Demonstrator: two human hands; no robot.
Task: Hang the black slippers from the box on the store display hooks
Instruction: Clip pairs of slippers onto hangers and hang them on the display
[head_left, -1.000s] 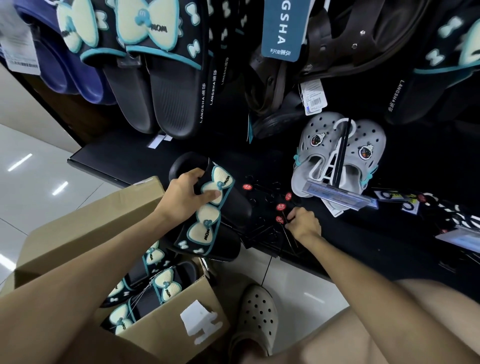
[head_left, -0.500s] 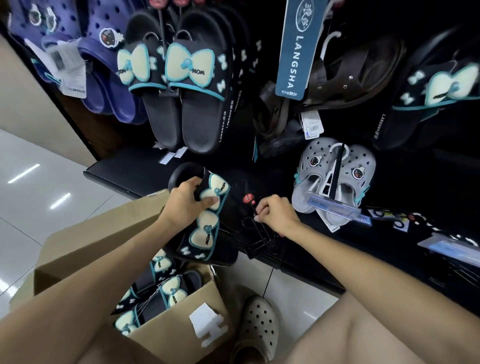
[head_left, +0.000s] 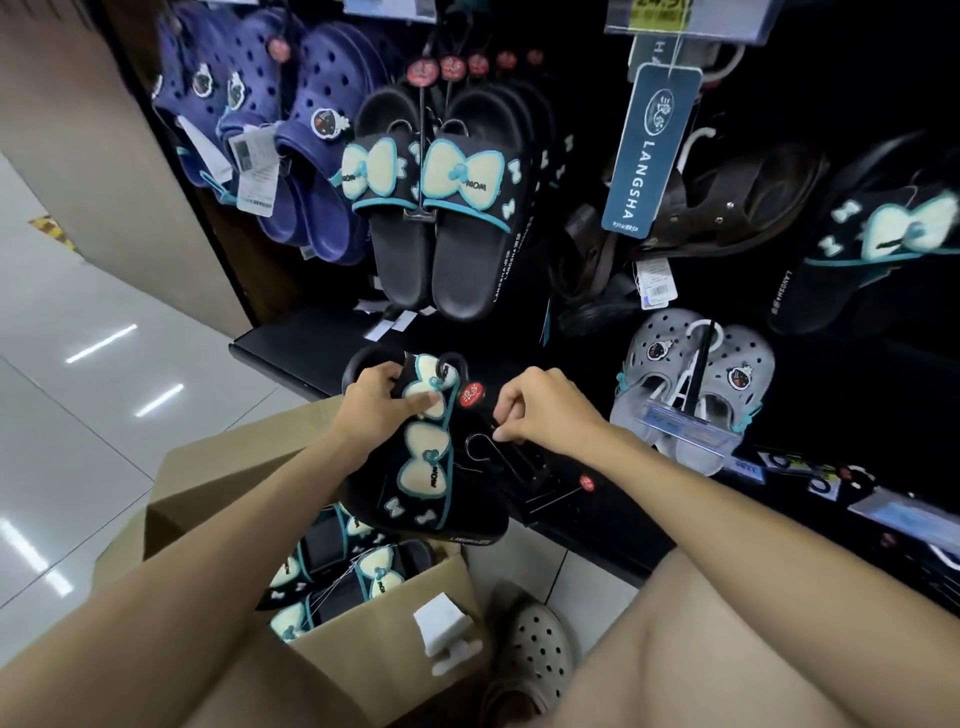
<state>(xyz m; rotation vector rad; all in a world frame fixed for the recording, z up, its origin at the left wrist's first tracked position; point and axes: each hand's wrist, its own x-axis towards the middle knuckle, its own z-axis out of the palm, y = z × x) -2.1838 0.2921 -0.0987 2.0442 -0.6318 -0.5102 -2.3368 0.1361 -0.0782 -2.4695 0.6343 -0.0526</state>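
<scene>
My left hand (head_left: 379, 410) grips the slippers (head_left: 431, 467); right hand (head_left: 540, 410) pinches a hook (head_left: 485, 447) just right of them. Risk: hanger loop misses the hook tip, pair drops twd the box (head_left: 363, 649).

A blue hanging tag (head_left: 650, 156) reads "LANGSHA" down its length. Left of that tag, the hung black slippers (head_left: 447, 208) show "MOM" on a bow and "LANGSHA" along the sole edge. Below them, the held pair (head_left: 426, 457) also reads "MOM".

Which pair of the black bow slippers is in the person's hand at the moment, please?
The pair just above the box, gripped by the left hand. The matching pair higher up hangs on the display, and others lie in the box.
</scene>
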